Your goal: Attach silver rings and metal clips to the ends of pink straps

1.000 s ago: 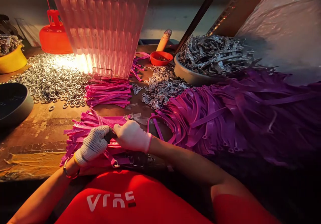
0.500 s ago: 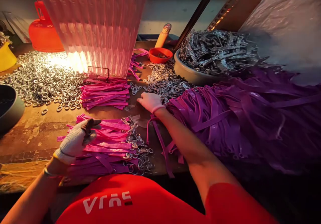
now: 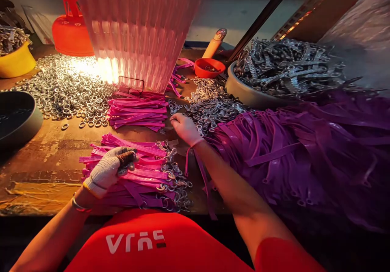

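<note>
My left hand (image 3: pixel 109 169), in a white knit glove with dark fingertips, is over a row of pink straps (image 3: pixel 150 174) with metal rings and clasps at their right ends. Its fingers are curled together; a small shiny bit shows at the tips, too small to name. Farther right, my right hand (image 3: pixel 186 129), also in a pale glove, is pinched closed beside the pile of small metal hardware (image 3: pixel 210 111). What its fingertips hold, if anything, cannot be made out. Behind lies a second stack of pink straps (image 3: pixel 138 111).
Loose metal rings (image 3: pixel 73 89) spread under a red lamp (image 3: pixel 73 36). A ribbed clear panel (image 3: pixel 140 32) rises behind the straps. At right are a basin (image 3: pixel 243 89) heaped with metal pieces and a large purple strap pile (image 3: pixel 274 150). A dark bowl (image 3: pixel 33 123) stands left.
The whole view has shifted. My left hand has moved right over the straps, its fingers more curled. My right hand has drawn back slightly from the hardware pile, its fingers pinched.
</note>
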### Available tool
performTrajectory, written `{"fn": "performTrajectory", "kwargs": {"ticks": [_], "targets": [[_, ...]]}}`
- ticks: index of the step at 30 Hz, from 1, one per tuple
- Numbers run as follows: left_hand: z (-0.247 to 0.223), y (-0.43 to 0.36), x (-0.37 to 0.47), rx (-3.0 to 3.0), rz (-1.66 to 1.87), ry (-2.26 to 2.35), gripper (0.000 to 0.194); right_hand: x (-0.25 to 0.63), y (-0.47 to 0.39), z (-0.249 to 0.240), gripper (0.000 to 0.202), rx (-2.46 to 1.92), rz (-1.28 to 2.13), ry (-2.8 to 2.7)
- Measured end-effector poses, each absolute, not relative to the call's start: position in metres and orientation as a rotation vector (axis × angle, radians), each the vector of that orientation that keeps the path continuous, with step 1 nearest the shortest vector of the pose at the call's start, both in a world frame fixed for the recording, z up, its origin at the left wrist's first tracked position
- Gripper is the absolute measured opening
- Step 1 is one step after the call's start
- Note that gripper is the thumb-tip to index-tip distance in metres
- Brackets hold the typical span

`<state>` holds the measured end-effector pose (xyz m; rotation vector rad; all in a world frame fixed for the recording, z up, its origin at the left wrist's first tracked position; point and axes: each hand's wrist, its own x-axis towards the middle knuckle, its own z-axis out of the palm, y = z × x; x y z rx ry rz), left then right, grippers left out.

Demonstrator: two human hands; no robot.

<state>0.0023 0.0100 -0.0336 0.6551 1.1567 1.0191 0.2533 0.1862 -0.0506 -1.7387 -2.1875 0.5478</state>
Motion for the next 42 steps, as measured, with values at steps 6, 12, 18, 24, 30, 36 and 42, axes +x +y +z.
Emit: {"fn": "performTrajectory", "kwargs": {"ticks": [6, 12, 18, 24, 30, 36, 42], "targets": [[-0.033, 0.012, 0.014, 0.507, 1.109, 1.053, 0.023, 0.221, 0.089, -0.023, 0.028, -1.055, 0.849, -2.180], [-0.027, 0.008, 0.039, 0.338, 1.151, 0.930, 0.031, 0.198, 0.053, -0.018, 0.027, -0.983, 0.920, -2.206], [-0.024, 0.003, 0.032, 0.918, 1.033, 1.276, 0.030, 0.204, 0.051, -0.012, 0.023, -1.159, 0.631, -2.403], [-0.010, 0.008, 0.027, 1.671, 0.866, 1.423, 0.017, 0.221, 0.053, 0.007, 0.016, -1.078, 0.390, -2.777], [-0.004, 0.018, 0.045, 1.139, 0.939, 1.192, 0.017, 0.220, 0.048, 0.001, 0.020, -1.110, 0.606, -2.396], [0.001, 0.060, 0.063, 1.081, 0.866, 1.038, 0.017, 0.225, 0.047, -0.018, 0.026, -1.464, 0.903, -1.901], [-0.033, 0.172, 0.078, 1.948, 0.566, 1.461, 0.002, 0.250, 0.068, -0.026, 0.031, -1.538, 0.775, -1.735]]}}
